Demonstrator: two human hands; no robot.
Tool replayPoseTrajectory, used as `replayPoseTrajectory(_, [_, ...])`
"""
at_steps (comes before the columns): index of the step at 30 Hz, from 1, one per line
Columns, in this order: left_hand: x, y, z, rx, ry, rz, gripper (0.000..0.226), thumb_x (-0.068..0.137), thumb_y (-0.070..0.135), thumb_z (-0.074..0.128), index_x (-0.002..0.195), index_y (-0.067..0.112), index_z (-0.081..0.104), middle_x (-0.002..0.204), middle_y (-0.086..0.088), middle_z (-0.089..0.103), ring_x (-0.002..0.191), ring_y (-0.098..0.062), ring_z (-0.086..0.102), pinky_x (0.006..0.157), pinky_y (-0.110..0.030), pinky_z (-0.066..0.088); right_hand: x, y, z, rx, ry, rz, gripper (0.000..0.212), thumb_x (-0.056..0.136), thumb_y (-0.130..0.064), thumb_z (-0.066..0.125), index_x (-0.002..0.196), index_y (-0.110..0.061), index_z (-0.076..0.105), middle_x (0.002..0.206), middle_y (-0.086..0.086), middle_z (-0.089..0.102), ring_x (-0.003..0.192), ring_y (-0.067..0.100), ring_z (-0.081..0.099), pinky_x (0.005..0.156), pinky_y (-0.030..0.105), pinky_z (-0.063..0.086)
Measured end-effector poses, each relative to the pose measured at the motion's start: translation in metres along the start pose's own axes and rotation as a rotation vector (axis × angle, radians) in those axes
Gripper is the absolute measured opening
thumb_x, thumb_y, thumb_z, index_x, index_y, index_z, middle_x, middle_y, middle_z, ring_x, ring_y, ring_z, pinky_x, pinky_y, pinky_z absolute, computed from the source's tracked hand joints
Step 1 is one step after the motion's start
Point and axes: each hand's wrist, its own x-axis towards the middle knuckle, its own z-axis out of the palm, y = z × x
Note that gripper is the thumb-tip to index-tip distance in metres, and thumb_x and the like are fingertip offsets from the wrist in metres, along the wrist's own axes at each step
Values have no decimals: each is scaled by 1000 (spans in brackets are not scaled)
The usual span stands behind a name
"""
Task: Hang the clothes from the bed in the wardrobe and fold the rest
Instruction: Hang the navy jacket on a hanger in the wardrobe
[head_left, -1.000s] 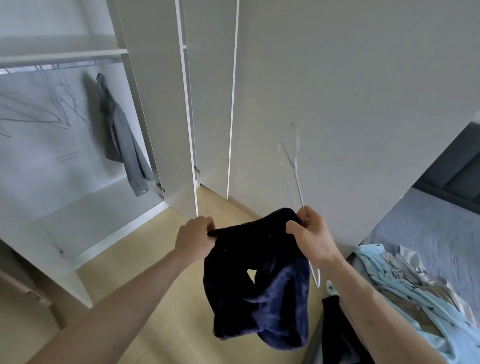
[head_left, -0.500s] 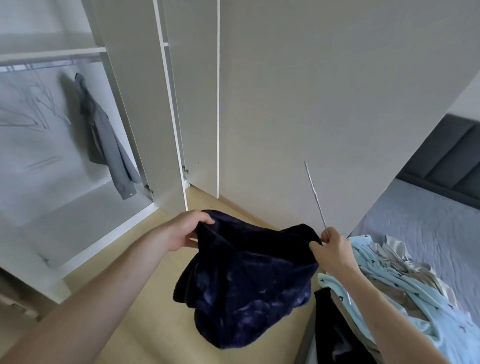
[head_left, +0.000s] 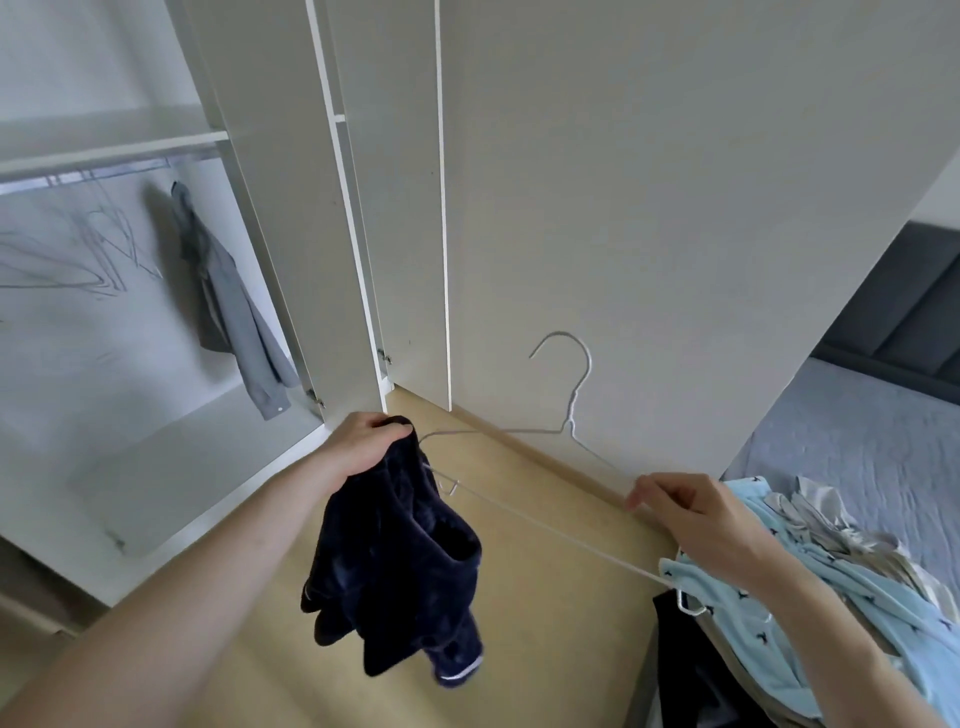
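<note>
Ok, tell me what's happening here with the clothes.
A person stands by the open wardrobe. The left hand grips a dark navy garment that hangs free; the right hand holds a white wire hanger. The garment is not yet on the hanger. A grey shirt hangs inside, and more clothes lie on the bed.

Colours in the bedroom

The garment (head_left: 400, 561) is dark navy with pale cuff piping; the hanger (head_left: 570, 415) white; the pyjamas (head_left: 810, 597) light blue with small dark motifs; the shirt (head_left: 234, 317) grey; the wardrobe (head_left: 649, 208) white; the floor (head_left: 545, 597) pale wood.
</note>
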Motion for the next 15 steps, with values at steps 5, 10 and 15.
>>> replayPoseTrajectory(5, [6,-15,-8,91,40,29,26,96,41,67,99,17,76,103,-12,75,96,-30,71,80,-33,51,-8,-4,0,-15,-43,-46,38,105,-36,54,75,-31,76,51,-6,22,46,14,22,44,18,22])
replayPoseTrajectory(10, [-1,-3,-1,118,29,101,34,96,41,67,93,8,73,78,-9,65,74,-23,59,69,-32,41,-6,-10,10,-72,-78,-96,36,104,-41,52,78,-34,76,52,-4,21,45,13,23,45,18,27])
replayPoseTrajectory(15, [-15,25,1,152,40,234,27,96,40,67,72,29,72,59,10,57,58,-9,53,61,-27,38,-4,-17,21,-33,-101,-99,36,104,-42,51,80,-34,76,51,-3,22,42,13,27,43,18,24])
